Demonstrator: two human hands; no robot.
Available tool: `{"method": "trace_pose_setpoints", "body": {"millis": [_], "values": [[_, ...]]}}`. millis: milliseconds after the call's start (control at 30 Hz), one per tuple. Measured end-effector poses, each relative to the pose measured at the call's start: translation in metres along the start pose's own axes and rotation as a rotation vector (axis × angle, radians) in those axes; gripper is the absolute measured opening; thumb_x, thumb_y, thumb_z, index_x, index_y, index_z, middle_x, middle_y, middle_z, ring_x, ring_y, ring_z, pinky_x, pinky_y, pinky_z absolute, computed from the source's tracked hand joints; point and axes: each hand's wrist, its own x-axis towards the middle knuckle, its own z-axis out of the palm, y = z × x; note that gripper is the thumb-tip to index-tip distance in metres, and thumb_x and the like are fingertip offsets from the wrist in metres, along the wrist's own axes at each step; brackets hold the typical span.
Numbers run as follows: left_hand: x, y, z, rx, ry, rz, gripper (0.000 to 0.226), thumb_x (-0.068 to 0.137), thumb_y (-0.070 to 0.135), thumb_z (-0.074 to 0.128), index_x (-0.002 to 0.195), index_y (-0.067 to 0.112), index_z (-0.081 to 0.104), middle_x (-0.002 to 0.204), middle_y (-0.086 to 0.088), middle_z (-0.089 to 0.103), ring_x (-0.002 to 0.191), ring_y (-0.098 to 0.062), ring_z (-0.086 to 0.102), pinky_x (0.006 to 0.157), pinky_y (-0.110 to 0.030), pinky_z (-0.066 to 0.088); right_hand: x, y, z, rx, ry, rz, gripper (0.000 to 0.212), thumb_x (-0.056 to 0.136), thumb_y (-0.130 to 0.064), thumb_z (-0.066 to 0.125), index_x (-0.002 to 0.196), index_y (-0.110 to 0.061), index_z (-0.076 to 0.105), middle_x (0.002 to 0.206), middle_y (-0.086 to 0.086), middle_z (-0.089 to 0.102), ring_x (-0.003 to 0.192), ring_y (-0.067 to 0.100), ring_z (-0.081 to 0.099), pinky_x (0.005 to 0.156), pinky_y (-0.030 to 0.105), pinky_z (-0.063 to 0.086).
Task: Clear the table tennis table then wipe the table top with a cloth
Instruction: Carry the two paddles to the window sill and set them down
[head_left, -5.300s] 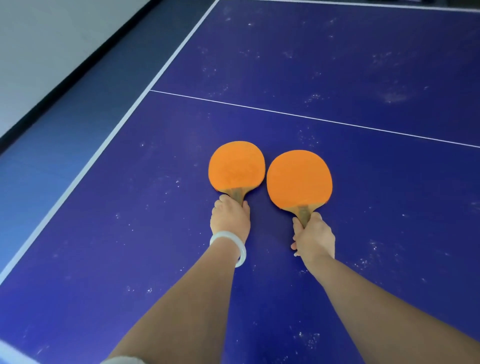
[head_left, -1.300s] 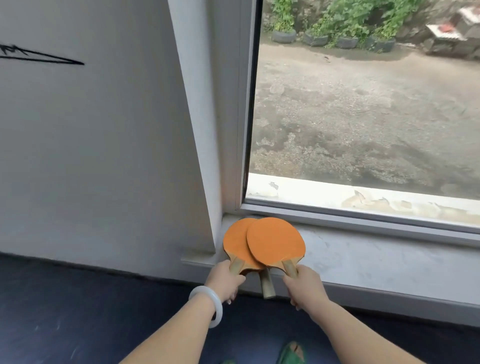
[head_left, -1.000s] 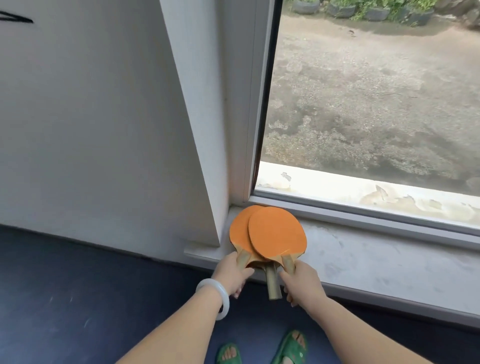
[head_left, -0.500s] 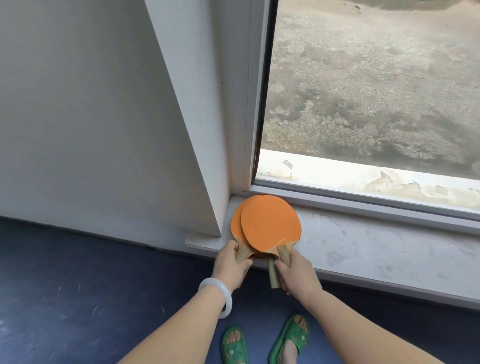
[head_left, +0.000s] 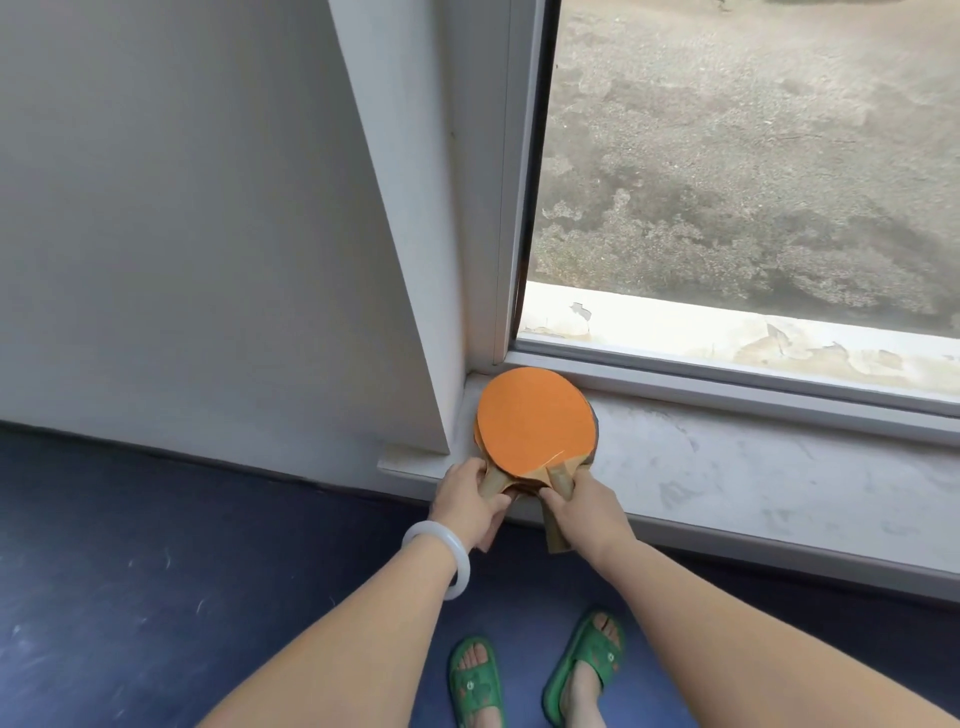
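Observation:
Two orange table tennis paddles lie stacked on the grey window sill (head_left: 737, 467), in its left corner by the frame. The top paddle (head_left: 537, 423) almost covers the lower paddle (head_left: 476, 427), which shows only as a thin orange rim on the left. My left hand (head_left: 467, 501), with a white bangle on the wrist, grips the left wooden handle. My right hand (head_left: 584, 506) grips the right handle. A third wooden handle (head_left: 555, 532) sticks out between my hands over the sill's edge. The table and the cloth are out of view.
A white wall (head_left: 182, 234) stands to the left of the window frame (head_left: 511, 208). Through the glass lies rough grey ground. The floor (head_left: 156, 571) is dark blue, and my feet in green slippers (head_left: 587, 670) stand below the sill.
Since the table, both paddles were carried to the window sill. In the last second my hands slid the paddles together, so the top one now nearly covers the other, deeper in the corner.

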Motion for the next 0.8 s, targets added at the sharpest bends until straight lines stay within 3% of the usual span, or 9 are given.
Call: {"method": "trace_pose_setpoints", "body": {"millis": [133, 233, 400, 633, 800], "values": [[-0.004, -0.003, -0.004, -0.044, -0.019, -0.013, 0.041, 0.086, 0.023, 0.072, 0.124, 0.025, 0.055, 0.112, 0.007, 0.053, 0.099, -0.011, 0.052, 0.084, -0.027, 0.040, 0.000, 0.001, -0.005, 0.124, 0.002, 0.002, 0.030, 0.093, -0.039, 0.062, 0.108, -0.015, 0.051, 0.107, 0.007, 0.063, 0.096, 0.026, 0.059, 0.083, 0.038, 0.051], [-0.006, -0.003, -0.006, -0.066, -0.014, -0.015, 0.047, 0.085, 0.021, 0.073, 0.128, 0.025, 0.054, 0.106, 0.010, 0.053, 0.099, -0.010, 0.053, 0.084, -0.027, 0.042, -0.003, 0.004, -0.005, 0.137, 0.035, -0.018, 0.025, 0.092, -0.036, 0.063, 0.102, -0.017, 0.051, 0.102, 0.005, 0.061, 0.093, 0.024, 0.059, 0.084, 0.042, 0.053], [-0.007, -0.001, -0.006, -0.032, 0.001, -0.013, 0.045, 0.086, 0.020, 0.072, 0.127, 0.025, 0.055, 0.115, 0.004, 0.056, 0.106, -0.014, 0.055, 0.093, -0.034, 0.048, -0.004, 0.004, -0.001, 0.162, 0.039, -0.037, 0.022, 0.093, -0.032, 0.064, 0.103, -0.017, 0.051, 0.100, 0.003, 0.061, 0.089, 0.021, 0.056, 0.077, 0.036, 0.050], [-0.008, -0.002, -0.008, -0.012, -0.004, -0.007, 0.053, 0.088, 0.020, 0.071, 0.136, 0.023, 0.051, 0.118, 0.005, 0.052, 0.105, -0.011, 0.051, 0.092, -0.029, 0.044, -0.004, 0.002, 0.002, 0.178, 0.034, -0.042, 0.021, 0.093, -0.030, 0.065, 0.096, -0.017, 0.049, 0.089, -0.002, 0.055, 0.083, 0.019, 0.052, 0.072, 0.029, 0.040], [-0.011, 0.000, -0.010, -0.015, -0.026, -0.010, 0.059, 0.090, 0.018, 0.069, 0.144, 0.021, 0.045, 0.127, -0.001, 0.052, 0.114, -0.016, 0.053, 0.101, -0.034, 0.045, -0.005, 0.001, -0.001, 0.130, 0.033, -0.040, 0.022, 0.092, -0.030, 0.066, 0.095, -0.015, 0.049, 0.091, 0.001, 0.055, 0.084, 0.020, 0.052, 0.071, 0.030, 0.038]]}}
